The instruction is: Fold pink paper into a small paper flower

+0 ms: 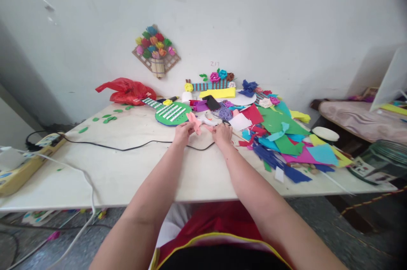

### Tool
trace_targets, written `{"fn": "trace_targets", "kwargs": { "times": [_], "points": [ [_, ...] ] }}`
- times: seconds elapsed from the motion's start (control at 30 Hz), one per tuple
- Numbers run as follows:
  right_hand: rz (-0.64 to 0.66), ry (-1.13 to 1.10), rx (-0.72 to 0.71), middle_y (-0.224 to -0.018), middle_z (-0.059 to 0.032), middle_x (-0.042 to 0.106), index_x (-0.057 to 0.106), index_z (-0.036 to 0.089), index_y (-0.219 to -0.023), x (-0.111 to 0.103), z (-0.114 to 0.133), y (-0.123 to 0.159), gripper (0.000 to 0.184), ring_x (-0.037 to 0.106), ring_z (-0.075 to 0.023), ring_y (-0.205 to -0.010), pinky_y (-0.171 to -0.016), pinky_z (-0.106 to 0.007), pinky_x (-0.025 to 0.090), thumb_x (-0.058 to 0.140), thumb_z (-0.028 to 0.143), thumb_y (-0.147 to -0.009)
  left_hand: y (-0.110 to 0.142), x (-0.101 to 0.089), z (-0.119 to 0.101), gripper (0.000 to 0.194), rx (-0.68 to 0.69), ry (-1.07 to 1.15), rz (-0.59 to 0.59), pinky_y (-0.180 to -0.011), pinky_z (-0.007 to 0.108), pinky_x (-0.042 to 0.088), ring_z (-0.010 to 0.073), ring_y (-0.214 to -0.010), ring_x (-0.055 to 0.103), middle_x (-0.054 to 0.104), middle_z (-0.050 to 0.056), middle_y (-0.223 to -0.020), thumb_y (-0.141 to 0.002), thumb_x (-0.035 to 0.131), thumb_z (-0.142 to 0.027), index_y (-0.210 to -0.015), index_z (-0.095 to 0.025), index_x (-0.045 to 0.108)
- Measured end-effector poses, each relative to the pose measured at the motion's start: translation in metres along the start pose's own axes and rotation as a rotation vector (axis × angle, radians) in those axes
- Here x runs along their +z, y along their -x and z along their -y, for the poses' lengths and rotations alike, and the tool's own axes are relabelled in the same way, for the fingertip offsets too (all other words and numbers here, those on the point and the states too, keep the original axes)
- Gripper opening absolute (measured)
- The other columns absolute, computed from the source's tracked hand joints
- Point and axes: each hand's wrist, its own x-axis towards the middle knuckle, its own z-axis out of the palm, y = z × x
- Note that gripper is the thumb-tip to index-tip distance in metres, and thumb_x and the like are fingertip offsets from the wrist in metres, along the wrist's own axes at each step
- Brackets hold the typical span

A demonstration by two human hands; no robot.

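My left hand point(183, 133) is closed round a small pink paper piece point(194, 121), held just above the white table point(127, 168). My right hand point(222, 133) rests on the table beside it, fingers curled on a white glue gun point(210, 121) whose tip points at the pink piece. A black cord point(127, 148) runs leftward from between my hands. Just behind the hands lies a green paper guitar point(170, 113) with white strips.
A heap of coloured paper scraps point(282, 138) covers the right of the table. A red plastic bag point(127, 90), green paper leaves point(108, 118) and a power strip point(47, 140) lie on the left. Paper flower crafts point(155, 49) hang on the wall. A white lid point(325, 133) sits at right.
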Motion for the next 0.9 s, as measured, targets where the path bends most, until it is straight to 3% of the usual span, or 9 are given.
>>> {"fn": "trace_targets", "kwargs": {
  "times": [0.1,0.27,0.5,0.9],
  "points": [
    [-0.033,-0.03,0.014,-0.093,-0.0104,0.063,0.071,0.019,-0.083,0.001,-0.001,-0.001,0.023,0.047,-0.0231,-0.093,-0.079,-0.036,0.028,0.048,0.022,-0.081,0.0,0.0,0.0,0.016,-0.002,0.001,-0.011,-0.061,0.025,0.05,0.0124,-0.058,0.059,0.063,0.004,-0.06,-0.051,0.073,-0.02,-0.057,-0.009,0.063],
    [-0.225,-0.171,0.025,-0.093,-0.0078,0.063,0.07,0.019,-0.081,0.001,0.0,-0.002,0.018,0.049,-0.0221,-0.089,-0.077,-0.035,0.03,0.052,0.023,-0.078,0.0,0.0,0.0,0.015,-0.003,0.0,-0.024,-0.061,0.025,0.05,0.0125,-0.057,0.059,0.064,0.005,-0.06,-0.051,0.072,-0.019,-0.057,-0.009,0.063],
    [-0.487,-0.374,-0.197,-0.09,-0.0068,0.063,0.066,0.018,-0.075,-0.002,0.012,0.003,0.014,0.052,-0.0199,-0.088,-0.079,-0.033,0.033,0.054,0.024,-0.079,0.002,0.001,0.0,0.017,0.006,-0.031,-0.019,-0.058,0.027,0.049,0.0134,-0.053,0.058,0.062,0.005,-0.056,-0.05,0.071,-0.021,-0.057,-0.009,0.062],
    [-0.591,-0.434,-0.328,-0.086,-0.0056,0.062,0.062,0.019,-0.066,-0.006,0.032,0.013,0.014,0.053,-0.0185,-0.083,-0.077,-0.033,0.035,0.055,0.023,-0.077,0.001,0.004,0.008,0.019,0.01,-0.082,0.01,-0.059,0.028,0.048,0.014,-0.054,0.058,0.063,0.005,-0.059,-0.05,0.072,-0.024,-0.061,-0.009,0.065]
  ]
}}
